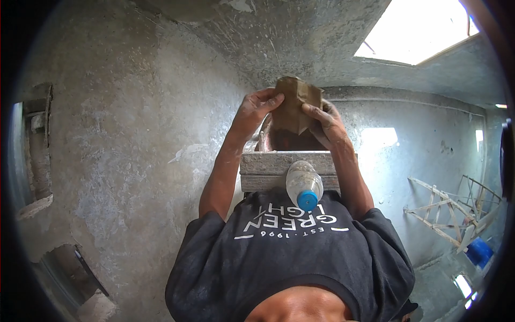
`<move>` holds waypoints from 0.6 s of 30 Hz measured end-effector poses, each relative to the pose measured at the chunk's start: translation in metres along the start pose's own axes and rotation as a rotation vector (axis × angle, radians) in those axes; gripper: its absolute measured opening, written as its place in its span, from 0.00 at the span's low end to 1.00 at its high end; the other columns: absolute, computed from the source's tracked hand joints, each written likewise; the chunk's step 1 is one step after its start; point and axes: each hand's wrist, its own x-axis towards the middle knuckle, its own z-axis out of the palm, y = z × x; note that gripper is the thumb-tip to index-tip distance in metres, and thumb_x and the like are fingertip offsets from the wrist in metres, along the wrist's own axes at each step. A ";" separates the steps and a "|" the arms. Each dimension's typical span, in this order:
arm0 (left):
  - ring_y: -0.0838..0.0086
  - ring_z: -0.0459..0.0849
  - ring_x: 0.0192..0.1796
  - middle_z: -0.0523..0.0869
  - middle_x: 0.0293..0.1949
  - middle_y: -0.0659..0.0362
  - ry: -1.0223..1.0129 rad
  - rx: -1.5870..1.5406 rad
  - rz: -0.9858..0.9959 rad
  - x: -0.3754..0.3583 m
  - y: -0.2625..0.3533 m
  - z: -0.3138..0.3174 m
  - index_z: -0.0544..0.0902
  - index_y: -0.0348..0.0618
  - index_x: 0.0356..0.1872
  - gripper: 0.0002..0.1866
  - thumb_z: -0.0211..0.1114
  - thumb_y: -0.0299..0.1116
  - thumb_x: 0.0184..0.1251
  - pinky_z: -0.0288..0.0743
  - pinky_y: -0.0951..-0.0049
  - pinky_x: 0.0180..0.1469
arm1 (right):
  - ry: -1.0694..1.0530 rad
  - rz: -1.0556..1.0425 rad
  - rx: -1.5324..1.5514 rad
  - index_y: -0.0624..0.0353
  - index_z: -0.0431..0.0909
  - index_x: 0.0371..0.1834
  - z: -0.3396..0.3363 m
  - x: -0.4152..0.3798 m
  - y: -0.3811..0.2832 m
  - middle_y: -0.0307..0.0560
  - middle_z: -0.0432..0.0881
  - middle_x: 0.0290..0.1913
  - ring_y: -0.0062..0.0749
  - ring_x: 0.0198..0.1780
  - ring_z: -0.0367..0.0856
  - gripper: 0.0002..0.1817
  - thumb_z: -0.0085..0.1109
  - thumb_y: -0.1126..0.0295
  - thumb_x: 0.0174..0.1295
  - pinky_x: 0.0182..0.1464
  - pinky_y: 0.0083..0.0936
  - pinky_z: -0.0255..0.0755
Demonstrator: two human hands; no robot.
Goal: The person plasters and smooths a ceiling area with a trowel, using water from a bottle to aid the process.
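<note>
A creased, folded brown sheet (290,110), stiff like sandpaper, is held up between my two hands above the planks. My left hand (258,110) pinches its left edge between thumb and fingers. On the opposite edge, my right hand (326,122) grips it with the thumb across the front and the fingers mostly behind. Beneath the sheet shows the dark reddish inside of a container (292,141), partly hidden by the sheet and the hands. Close to my chest, a clear plastic bottle (303,180) with a blue cap lies over the dusty wooden planks (263,163).
A rough plastered wall (134,118) runs along the left, with openings in it. Bright light enters through an opening (416,32) at upper right. Lower right, a whitish wooden frame (442,209) stands near a blue container (479,252).
</note>
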 end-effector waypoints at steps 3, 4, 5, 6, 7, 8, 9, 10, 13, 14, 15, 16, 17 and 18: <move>0.80 0.84 0.39 0.87 0.38 0.58 0.103 0.198 0.121 -0.002 0.000 -0.001 0.82 0.34 0.49 0.14 0.66 0.33 0.68 0.78 0.81 0.44 | 0.099 -0.168 -0.493 0.67 0.80 0.49 0.007 -0.007 -0.019 0.42 0.81 0.47 0.23 0.45 0.80 0.17 0.68 0.71 0.58 0.45 0.20 0.75; 0.80 0.84 0.37 0.87 0.36 0.58 0.102 0.181 0.210 -0.001 -0.005 0.001 0.82 0.35 0.48 0.15 0.67 0.34 0.67 0.79 0.81 0.42 | 0.084 -0.307 -0.687 0.66 0.81 0.48 0.002 -0.006 -0.020 0.40 0.81 0.44 0.22 0.43 0.79 0.16 0.68 0.72 0.57 0.43 0.21 0.74; 0.80 0.85 0.36 0.88 0.35 0.58 0.102 0.163 0.302 -0.001 -0.005 0.005 0.82 0.35 0.48 0.15 0.67 0.35 0.66 0.79 0.81 0.41 | 0.065 -0.450 -0.881 0.64 0.83 0.47 0.000 -0.005 -0.021 0.38 0.81 0.42 0.21 0.41 0.78 0.15 0.68 0.73 0.57 0.41 0.21 0.73; 0.80 0.85 0.36 0.88 0.35 0.58 0.109 0.162 0.305 -0.003 -0.004 0.010 0.82 0.35 0.48 0.15 0.67 0.35 0.66 0.79 0.81 0.41 | 0.121 -0.523 -0.971 0.63 0.83 0.46 0.001 -0.006 -0.020 0.39 0.81 0.39 0.23 0.39 0.79 0.14 0.68 0.73 0.56 0.41 0.23 0.73; 0.81 0.85 0.35 0.88 0.34 0.58 0.131 0.300 0.265 -0.006 -0.001 0.016 0.83 0.36 0.47 0.15 0.68 0.35 0.65 0.79 0.81 0.38 | 0.117 -0.519 -0.972 0.63 0.83 0.46 0.005 -0.006 -0.020 0.39 0.81 0.39 0.23 0.39 0.79 0.14 0.68 0.73 0.56 0.41 0.23 0.73; 0.81 0.85 0.34 0.88 0.33 0.58 0.151 0.438 0.224 -0.007 0.001 0.021 0.83 0.36 0.45 0.15 0.69 0.36 0.64 0.79 0.80 0.36 | 0.192 -0.564 -1.003 0.64 0.82 0.45 0.011 -0.006 -0.019 0.41 0.82 0.39 0.25 0.38 0.79 0.14 0.68 0.73 0.56 0.40 0.23 0.73; 0.81 0.85 0.34 0.88 0.33 0.58 0.153 0.435 0.224 -0.005 -0.006 0.023 0.83 0.36 0.45 0.15 0.69 0.36 0.64 0.79 0.80 0.36 | 0.269 -0.611 -1.034 0.64 0.82 0.44 0.014 -0.006 -0.019 0.44 0.82 0.38 0.27 0.37 0.80 0.14 0.68 0.73 0.55 0.40 0.23 0.73; 0.81 0.85 0.33 0.88 0.32 0.58 0.219 0.493 0.257 -0.002 -0.016 0.023 0.83 0.36 0.44 0.15 0.70 0.36 0.63 0.79 0.79 0.34 | 0.268 -0.610 -1.036 0.64 0.82 0.44 0.012 -0.005 -0.016 0.44 0.82 0.38 0.27 0.37 0.80 0.14 0.68 0.73 0.55 0.40 0.23 0.73; 0.80 0.86 0.31 0.88 0.29 0.58 0.353 0.520 0.329 0.001 -0.025 0.032 0.83 0.36 0.40 0.14 0.70 0.37 0.62 0.78 0.77 0.32 | 0.323 -0.510 -1.082 0.64 0.81 0.44 0.009 -0.001 -0.009 0.49 0.82 0.39 0.33 0.37 0.82 0.14 0.68 0.72 0.54 0.41 0.26 0.74; 0.79 0.87 0.30 0.88 0.28 0.57 0.392 0.591 0.361 0.001 -0.026 0.034 0.83 0.36 0.40 0.14 0.70 0.37 0.63 0.78 0.77 0.32 | 0.314 -0.578 -1.173 0.63 0.80 0.45 0.012 -0.002 -0.009 0.49 0.81 0.38 0.36 0.36 0.82 0.15 0.68 0.74 0.54 0.40 0.28 0.75; 0.77 0.87 0.29 0.88 0.27 0.56 0.430 0.661 0.388 -0.001 -0.027 0.035 0.83 0.35 0.40 0.14 0.69 0.37 0.63 0.79 0.77 0.31 | 0.306 -0.643 -1.262 0.63 0.80 0.46 0.015 -0.004 -0.007 0.50 0.80 0.37 0.39 0.36 0.81 0.16 0.68 0.75 0.53 0.40 0.31 0.75; 0.77 0.87 0.29 0.88 0.27 0.56 0.428 0.661 0.388 -0.002 -0.031 0.038 0.83 0.35 0.40 0.14 0.69 0.37 0.63 0.79 0.77 0.31 | 0.308 -0.643 -1.263 0.63 0.80 0.46 0.016 -0.005 -0.004 0.50 0.80 0.37 0.39 0.36 0.81 0.16 0.68 0.75 0.53 0.40 0.31 0.75; 0.75 0.88 0.29 0.88 0.26 0.54 0.425 0.607 0.359 -0.001 -0.035 0.040 0.84 0.35 0.40 0.14 0.69 0.37 0.64 0.79 0.76 0.31 | 0.337 -0.708 -1.302 0.61 0.79 0.47 0.017 -0.005 0.000 0.49 0.79 0.37 0.41 0.36 0.80 0.17 0.67 0.77 0.52 0.40 0.33 0.75; 0.74 0.88 0.28 0.88 0.26 0.53 0.422 0.553 0.328 -0.002 -0.039 0.042 0.84 0.35 0.40 0.14 0.68 0.37 0.64 0.79 0.75 0.31 | 0.365 -0.771 -1.340 0.60 0.79 0.48 0.017 -0.004 0.005 0.48 0.77 0.37 0.42 0.37 0.79 0.18 0.66 0.78 0.51 0.40 0.35 0.74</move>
